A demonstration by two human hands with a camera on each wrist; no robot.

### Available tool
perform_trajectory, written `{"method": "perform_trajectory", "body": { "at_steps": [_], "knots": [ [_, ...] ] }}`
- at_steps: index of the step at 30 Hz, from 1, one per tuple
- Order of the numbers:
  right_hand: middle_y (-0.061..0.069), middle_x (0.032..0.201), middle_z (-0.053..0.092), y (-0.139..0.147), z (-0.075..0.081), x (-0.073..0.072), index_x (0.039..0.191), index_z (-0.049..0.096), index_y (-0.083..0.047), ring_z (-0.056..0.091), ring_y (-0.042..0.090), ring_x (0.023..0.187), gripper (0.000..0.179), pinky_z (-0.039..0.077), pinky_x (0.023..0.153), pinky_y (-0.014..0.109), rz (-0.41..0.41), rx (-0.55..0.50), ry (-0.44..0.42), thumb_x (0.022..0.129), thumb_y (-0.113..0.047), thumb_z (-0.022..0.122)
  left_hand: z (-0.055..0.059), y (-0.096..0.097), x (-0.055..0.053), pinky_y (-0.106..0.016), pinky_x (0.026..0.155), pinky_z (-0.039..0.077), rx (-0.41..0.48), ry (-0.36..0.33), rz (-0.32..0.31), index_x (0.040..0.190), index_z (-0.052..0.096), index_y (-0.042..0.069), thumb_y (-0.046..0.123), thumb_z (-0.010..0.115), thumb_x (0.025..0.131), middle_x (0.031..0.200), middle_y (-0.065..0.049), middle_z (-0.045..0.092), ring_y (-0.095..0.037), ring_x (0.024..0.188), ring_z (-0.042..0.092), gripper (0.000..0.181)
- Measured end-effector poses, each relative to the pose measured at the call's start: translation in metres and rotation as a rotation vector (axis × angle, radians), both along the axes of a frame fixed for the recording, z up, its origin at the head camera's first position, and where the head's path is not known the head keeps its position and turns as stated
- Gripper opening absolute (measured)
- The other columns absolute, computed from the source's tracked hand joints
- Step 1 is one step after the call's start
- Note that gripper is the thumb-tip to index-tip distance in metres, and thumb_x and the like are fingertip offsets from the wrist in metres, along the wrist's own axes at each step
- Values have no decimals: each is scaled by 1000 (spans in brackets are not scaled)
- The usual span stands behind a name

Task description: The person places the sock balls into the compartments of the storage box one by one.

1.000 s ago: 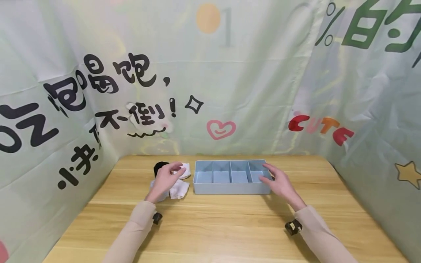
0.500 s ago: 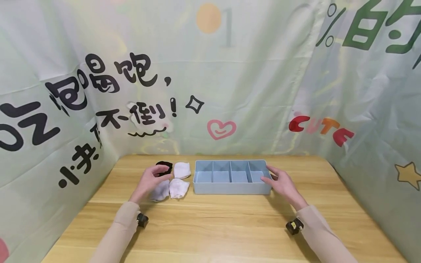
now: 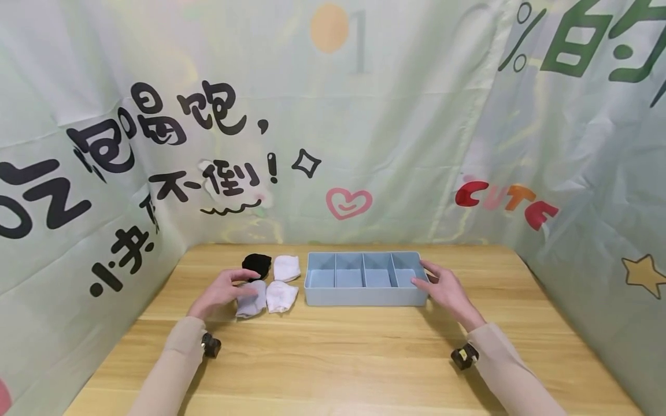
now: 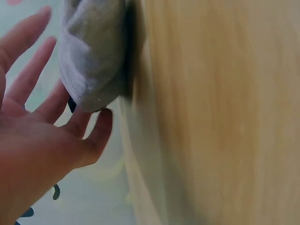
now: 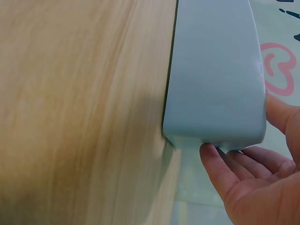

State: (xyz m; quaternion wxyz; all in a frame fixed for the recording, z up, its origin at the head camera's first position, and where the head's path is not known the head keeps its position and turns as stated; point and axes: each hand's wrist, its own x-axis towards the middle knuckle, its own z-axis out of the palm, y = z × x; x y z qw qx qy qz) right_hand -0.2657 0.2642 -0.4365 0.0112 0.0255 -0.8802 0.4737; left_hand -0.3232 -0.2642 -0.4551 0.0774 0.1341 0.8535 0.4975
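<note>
Out on the left, the left hand hovers over the grey bundle, fingers spread wide, thumb side above it; whether they touch, I cannot tell. Just behind, near those fingertips, sits the black bundle. Next along, two whites: the far white bundle beside the black, the near white bundle right against the grey, all four on the wooden counter. Then, just beside them, the blue box, four compartments in a row! And at its right end, the right hand, holding the end wall, thumb over the rim, fingers against the outside. Beyond, red and orange "CUTE" lettering on the curtain.
</note>
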Motion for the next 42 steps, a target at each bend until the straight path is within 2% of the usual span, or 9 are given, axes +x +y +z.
{"method": "perform_trajectory", "body": {
  "at_steps": [5, 8, 14, 21, 26, 32, 37, 42],
  "knots": [
    [24, 157, 28, -1, 3, 1, 151, 30, 3, 39, 46, 136, 70, 42, 105, 50, 2, -15, -2, 97, -25, 64, 0, -2, -3, -30, 88, 45, -47, -28, -15, 122, 67, 9, 15, 78, 82, 129, -14, 61, -28, 117, 52, 42],
    [24, 157, 27, -2, 3, 1, 151, 30, 3, 38, 46, 136, 70, 41, 105, 50, 2, -14, -15, 97, -24, 63, 0, -3, -4, -29, 88, 45, -67, -35, -37, 122, 67, 8, 13, 76, 83, 128, -15, 62, -26, 115, 54, 40],
    [22, 158, 27, -3, 3, 0, 152, 29, 1, 37, 46, 137, 70, 41, 106, 50, -2, -19, -31, 97, -25, 64, 3, -5, -7, -28, 85, 48, -53, -20, -56, 120, 67, 4, 8, 74, 85, 125, -17, 64, -24, 110, 57, 36],
    [22, 159, 25, -2, 4, 1, 153, 27, 0, 35, 46, 139, 71, 40, 106, 51, -4, -7, -47, 97, -27, 63, 16, -5, -7, -31, 81, 52, 3, -48, -67, 124, 65, 2, 8, 70, 88, 127, -20, 62, -18, 102, 59, 37],
    [22, 159, 24, -2, 4, 1, 153, 27, 0, 34, 47, 139, 71, 40, 106, 53, 3, 3, -46, 98, -27, 62, 21, -4, -11, -34, 80, 53, 37, -38, -63, 125, 65, 3, 5, 69, 88, 127, -21, 61, -20, 100, 58, 37],
    [22, 159, 24, -4, 5, 1, 153, 27, 0, 34, 46, 139, 71, 40, 106, 52, -1, -3, -57, 97, -27, 62, 22, 2, -17, -28, 75, 51, 67, 1, -65, 122, 68, 3, 9, 72, 87, 126, -19, 63, -18, 96, 57, 36],
    [22, 159, 24, -5, 6, 1, 153, 27, 0, 34, 46, 139, 71, 40, 106, 51, 1, -20, -54, 97, -27, 63, 21, 10, -20, -25, 77, 51, 99, 54, -71, 125, 66, 3, 13, 73, 88, 130, -17, 62, -14, 99, 59, 39],
    [23, 159, 24, -5, 6, 2, 153, 27, 1, 35, 47, 138, 71, 41, 106, 52, 1, -20, -50, 97, -25, 62, 22, 19, -22, -23, 78, 52, 130, 58, -69, 127, 64, 3, 18, 72, 89, 133, -19, 60, -13, 101, 60, 42]
  ]
}}
